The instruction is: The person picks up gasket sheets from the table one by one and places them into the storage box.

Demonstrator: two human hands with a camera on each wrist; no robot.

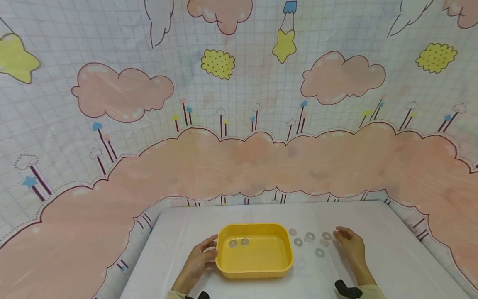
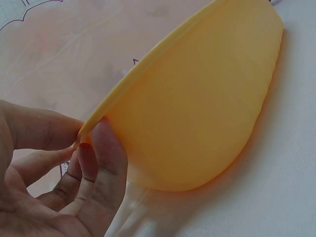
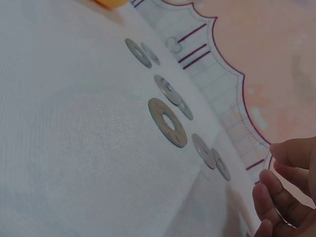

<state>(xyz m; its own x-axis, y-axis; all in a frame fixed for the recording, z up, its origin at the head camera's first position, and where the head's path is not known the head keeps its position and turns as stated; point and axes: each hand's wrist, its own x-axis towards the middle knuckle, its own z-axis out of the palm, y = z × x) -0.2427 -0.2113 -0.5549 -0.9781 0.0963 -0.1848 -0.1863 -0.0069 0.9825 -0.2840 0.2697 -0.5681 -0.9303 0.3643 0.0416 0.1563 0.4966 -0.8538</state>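
Note:
A yellow plastic tray [image 1: 254, 261] with rounded corners stands on the white table. My left hand [image 1: 197, 261] holds its left side, and the left wrist view has the thumb and fingers [image 2: 109, 153] at the rim [image 2: 129, 81]. Two flat metal washers [image 1: 242, 242] lie inside the tray, towards its back left. To the right of the tray, several more washers [image 3: 178, 137] are scattered on the cloth, some overlapping. My right hand [image 1: 352, 248] hovers just right of that group. Its fingers [image 3: 269, 192] are loosely bent with nothing visible between them.
White cloth [image 1: 186, 220] covers the tabletop. Behind and beside the table hangs a printed sheet [image 1: 261, 164] with pink clouds and stars. Dark wrist-worn devices [image 1: 348, 289] show at both sleeves.

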